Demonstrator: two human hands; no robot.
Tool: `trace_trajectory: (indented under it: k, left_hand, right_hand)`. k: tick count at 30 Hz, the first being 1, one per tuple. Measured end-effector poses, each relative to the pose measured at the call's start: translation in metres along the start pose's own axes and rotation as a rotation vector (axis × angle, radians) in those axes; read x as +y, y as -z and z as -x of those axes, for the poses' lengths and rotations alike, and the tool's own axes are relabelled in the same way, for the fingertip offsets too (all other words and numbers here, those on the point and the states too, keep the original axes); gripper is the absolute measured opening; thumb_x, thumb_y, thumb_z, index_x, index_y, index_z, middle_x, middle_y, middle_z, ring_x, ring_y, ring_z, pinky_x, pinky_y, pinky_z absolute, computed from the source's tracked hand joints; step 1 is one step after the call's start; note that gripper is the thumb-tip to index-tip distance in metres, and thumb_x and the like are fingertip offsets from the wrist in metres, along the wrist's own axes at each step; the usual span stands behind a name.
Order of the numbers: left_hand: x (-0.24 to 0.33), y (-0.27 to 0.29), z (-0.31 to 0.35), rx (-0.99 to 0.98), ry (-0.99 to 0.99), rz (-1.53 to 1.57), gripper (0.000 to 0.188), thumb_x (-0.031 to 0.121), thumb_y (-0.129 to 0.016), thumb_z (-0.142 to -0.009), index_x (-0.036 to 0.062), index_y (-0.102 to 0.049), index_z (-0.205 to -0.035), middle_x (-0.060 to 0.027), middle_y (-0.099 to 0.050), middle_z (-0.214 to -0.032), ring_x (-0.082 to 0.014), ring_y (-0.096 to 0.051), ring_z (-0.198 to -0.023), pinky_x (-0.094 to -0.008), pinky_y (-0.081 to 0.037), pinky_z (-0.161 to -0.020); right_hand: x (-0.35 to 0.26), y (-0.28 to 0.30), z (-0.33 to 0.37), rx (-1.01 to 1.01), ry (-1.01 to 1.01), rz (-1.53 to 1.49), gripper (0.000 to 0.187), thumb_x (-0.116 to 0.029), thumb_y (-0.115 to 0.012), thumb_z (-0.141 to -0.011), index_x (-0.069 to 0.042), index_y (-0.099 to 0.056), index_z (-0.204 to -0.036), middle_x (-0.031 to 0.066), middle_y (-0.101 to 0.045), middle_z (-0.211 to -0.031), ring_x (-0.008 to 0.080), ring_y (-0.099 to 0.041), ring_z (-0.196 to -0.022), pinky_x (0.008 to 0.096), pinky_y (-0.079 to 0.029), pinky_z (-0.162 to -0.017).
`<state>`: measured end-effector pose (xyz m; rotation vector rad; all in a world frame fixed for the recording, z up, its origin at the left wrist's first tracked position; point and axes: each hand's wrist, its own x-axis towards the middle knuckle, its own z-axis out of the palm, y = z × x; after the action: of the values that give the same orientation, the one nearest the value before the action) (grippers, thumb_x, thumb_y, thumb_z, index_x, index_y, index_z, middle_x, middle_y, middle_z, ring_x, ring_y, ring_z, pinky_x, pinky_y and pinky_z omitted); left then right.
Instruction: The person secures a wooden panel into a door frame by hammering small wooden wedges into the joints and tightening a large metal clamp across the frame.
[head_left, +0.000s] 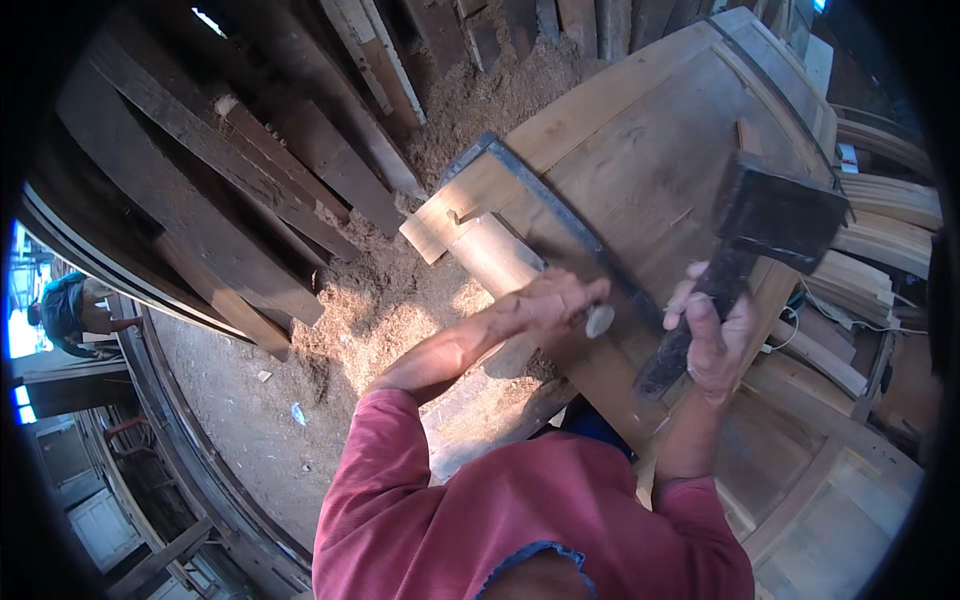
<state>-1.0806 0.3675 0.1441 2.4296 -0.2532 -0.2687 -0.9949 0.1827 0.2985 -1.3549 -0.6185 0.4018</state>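
Workshop floor, shavings [340, 330] heaped by dark planks [180, 190], wooden panel [640, 150] lying at a slant in front of the person. Chisel-like tool [600, 320] sits over the panel's lower-left edge, a fair way in from its left corner; only the pale rounded butt shows clearly, rest covered by the hand. Left hand [560, 297] is wrapped round it. Long axis looks like upper left to lower right, butt toward the right hand; can't confirm, or tell whether the tip touches wood. Right hand [715, 340] grips the mallet [785, 215] by its handle, dark head on the panel's right-edge side, up and right of the butt, well apart. Key relation, my read: mallet face to tool butt; left hand is nearer the butt, right has the gap to cover. Pale wood block [492, 252] lies near the left corner, beyond the left hand. Clamp bar [570, 220] crosses the panel from the upper edge, passing between the hands. Curved timber [890, 205] is stacked past the right edge.
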Motion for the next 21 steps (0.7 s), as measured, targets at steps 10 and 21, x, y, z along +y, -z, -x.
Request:
trace_trajectory:
  k: [10, 21]
  left_hand:
    - [-0.112, 0.111, -0.014, 0.752, 0.353, 0.408, 0.017, 0.020, -0.074, -0.090, 0.0056, -0.065, -0.095, -0.0013, -0.068, -0.082, -0.0120, -0.061, -0.075, -0.0278, -0.051, -0.070]
    - [-0.151, 0.105, -0.018, 0.663, 0.232, 0.438, 0.013, 0.018, -0.071, -0.082, 0.0075, -0.066, -0.088, -0.0056, -0.068, -0.081, -0.0136, -0.065, -0.078, -0.0299, -0.053, -0.075]
  right_hand:
    - [-0.034, 0.012, -0.010, 0.290, 0.362, 0.128, 0.059, -0.040, -0.062, -0.098, 0.008, -0.046, -0.129, 0.0074, -0.054, -0.078, 0.0148, -0.054, -0.059, 0.0304, -0.048, -0.056]
    - [-0.042, 0.059, -0.022, 0.500, 0.561, 0.167, 0.053, -0.037, -0.054, -0.103, 0.010, -0.046, -0.126, 0.0117, -0.054, -0.076, 0.0197, -0.054, -0.059, 0.0325, -0.047, -0.056]
